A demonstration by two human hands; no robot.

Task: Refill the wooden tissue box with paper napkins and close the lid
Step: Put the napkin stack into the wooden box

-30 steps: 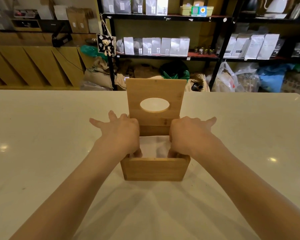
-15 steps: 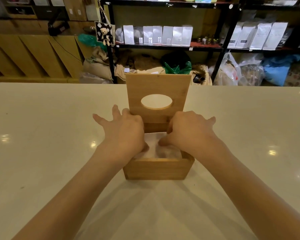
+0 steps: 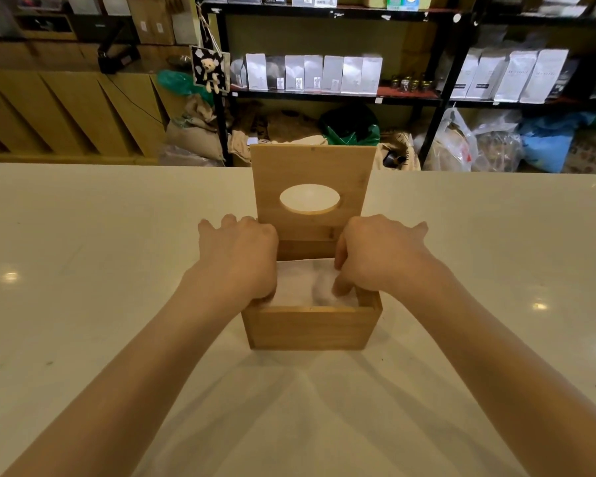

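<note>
A wooden tissue box (image 3: 308,328) stands in the middle of the table, its lid (image 3: 355,177) upright at the back with an oval hole in it. White paper napkins (image 3: 298,282) lie inside the box. My left hand (image 3: 240,258) rests over the box's left side, fingers spread, thumb down inside at the napkins' left edge. My right hand (image 3: 375,256) covers the right side; its thumb and a finger press on the napkins. Whether either hand pinches a napkin is hidden.
The box sits on a pale glossy table (image 3: 83,304) whose far edge runs just behind the lid. Beyond it stand black shelves (image 3: 324,94) with silver bags, sacks on the floor, and wooden panelling (image 3: 66,111) at the left.
Both hands have slid back along the box sides and their thumbs have moved inward onto the napkins. The camera has tilted down slightly. The lid stays upright.
</note>
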